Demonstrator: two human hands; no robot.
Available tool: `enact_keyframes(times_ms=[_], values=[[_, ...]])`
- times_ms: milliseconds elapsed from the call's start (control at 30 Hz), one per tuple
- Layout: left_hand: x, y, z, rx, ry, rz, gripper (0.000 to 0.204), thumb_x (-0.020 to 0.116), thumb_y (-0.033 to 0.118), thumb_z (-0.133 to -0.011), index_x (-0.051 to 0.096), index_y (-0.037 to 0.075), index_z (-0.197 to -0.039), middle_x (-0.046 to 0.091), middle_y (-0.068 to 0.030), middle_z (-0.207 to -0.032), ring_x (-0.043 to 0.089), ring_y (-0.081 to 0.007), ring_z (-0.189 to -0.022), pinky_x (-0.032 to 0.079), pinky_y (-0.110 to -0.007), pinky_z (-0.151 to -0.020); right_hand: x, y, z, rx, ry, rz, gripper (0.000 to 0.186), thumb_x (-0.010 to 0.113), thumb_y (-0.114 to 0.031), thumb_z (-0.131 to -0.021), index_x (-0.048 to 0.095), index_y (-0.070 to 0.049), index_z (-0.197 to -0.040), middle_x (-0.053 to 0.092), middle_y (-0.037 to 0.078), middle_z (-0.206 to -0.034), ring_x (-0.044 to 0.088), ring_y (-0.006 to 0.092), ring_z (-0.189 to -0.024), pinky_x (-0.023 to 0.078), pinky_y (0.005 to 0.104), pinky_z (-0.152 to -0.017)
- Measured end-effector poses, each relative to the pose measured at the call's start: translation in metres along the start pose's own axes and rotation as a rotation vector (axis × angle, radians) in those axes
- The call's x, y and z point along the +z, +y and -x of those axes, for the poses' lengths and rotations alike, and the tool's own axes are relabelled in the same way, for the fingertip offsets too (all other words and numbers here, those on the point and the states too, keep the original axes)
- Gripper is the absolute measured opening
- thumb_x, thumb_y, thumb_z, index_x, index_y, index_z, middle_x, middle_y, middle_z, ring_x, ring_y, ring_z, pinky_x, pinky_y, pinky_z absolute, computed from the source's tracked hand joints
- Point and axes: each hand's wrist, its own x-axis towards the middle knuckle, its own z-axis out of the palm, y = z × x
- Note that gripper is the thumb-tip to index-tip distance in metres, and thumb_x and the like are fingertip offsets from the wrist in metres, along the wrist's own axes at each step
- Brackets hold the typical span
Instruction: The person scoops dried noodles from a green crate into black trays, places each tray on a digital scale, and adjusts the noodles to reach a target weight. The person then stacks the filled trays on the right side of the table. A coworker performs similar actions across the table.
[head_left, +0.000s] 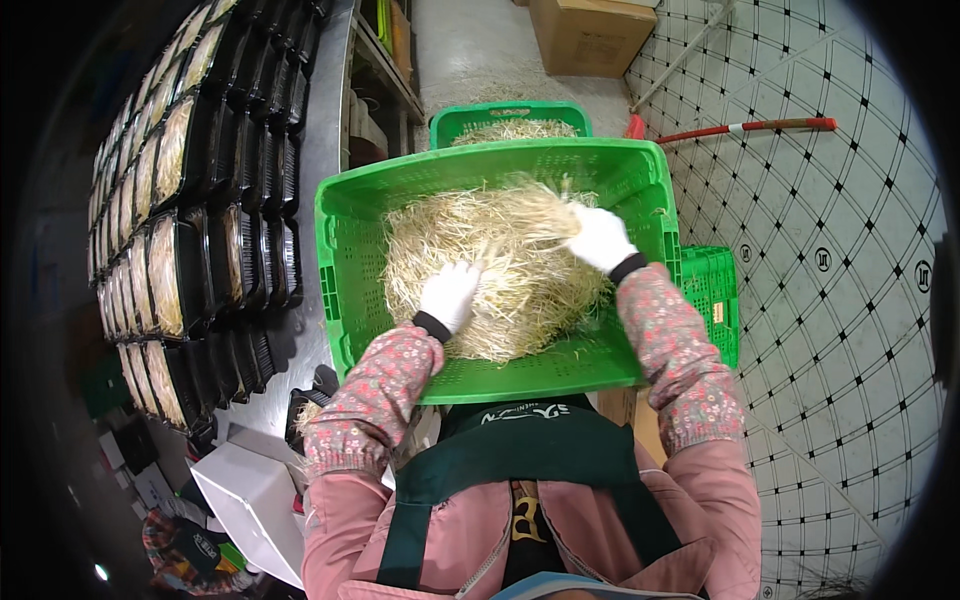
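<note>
The right hand [600, 240] is clutching a sprout bundle [538, 213] — blurred strands are trailing leftward from the fist. The sprout heap [525, 290] is lying between both hands inside the green crate [500, 156]; the left hand [449, 298] is touching its near-left part — grip impossible to tell.
</note>
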Motion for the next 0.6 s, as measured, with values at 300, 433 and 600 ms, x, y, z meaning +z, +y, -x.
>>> enact_keyframes(times_ms=[300, 433, 600], values=[[0.105, -0.055, 0.07, -0.406, 0.075, 1.007, 0.089, 0.064, 0.004, -0.079, 0.014, -0.001, -0.152, 0.022, -0.0246, -0.156, 0.02, -0.0325, -0.146, 0.021, -0.036, -0.118, 0.048, -0.01, -0.036, -0.04, -0.53, 0.274, 0.115, 0.084, -0.03, -0.063, 0.017, -0.005, -0.153, 0.024, 0.025, -0.155, 0.033, 0.0416, -0.138, 0.033, 0.044, -0.113], [0.116, -0.019, 0.024, -0.761, 0.136, 1.389, 0.074, 0.057, 0.02, -0.091, 0.021, -0.003, -0.151, 0.03, -0.0233, -0.154, 0.029, -0.0306, -0.143, 0.019, -0.03, -0.117, 0.092, -0.016, -0.051, -0.066, -0.207, -0.027, 0.124, 0.084, -0.054, -0.059, 0.021, 0.004, -0.149, 0.025, 0.028, -0.154, 0.025, 0.0397, -0.143, 0.025, 0.0419, -0.117], [0.136, -0.014, 0.021, -0.729, 0.104, 1.385, 0.067, 0.053, 0.003, -0.091, 0.023, 0.0, -0.151, 0.029, -0.0185, -0.156, 0.027, -0.0282, -0.144, 0.025, -0.034, -0.116, 0.104, -0.08, 0.007, -0.234, -0.253, 0.356, 0.131, 0.088, -0.052, -0.05, 0.02, 0.003, -0.148, 0.041, 0.027, -0.14, 0.043, 0.0383, -0.129, 0.034, 0.0444, -0.109]])
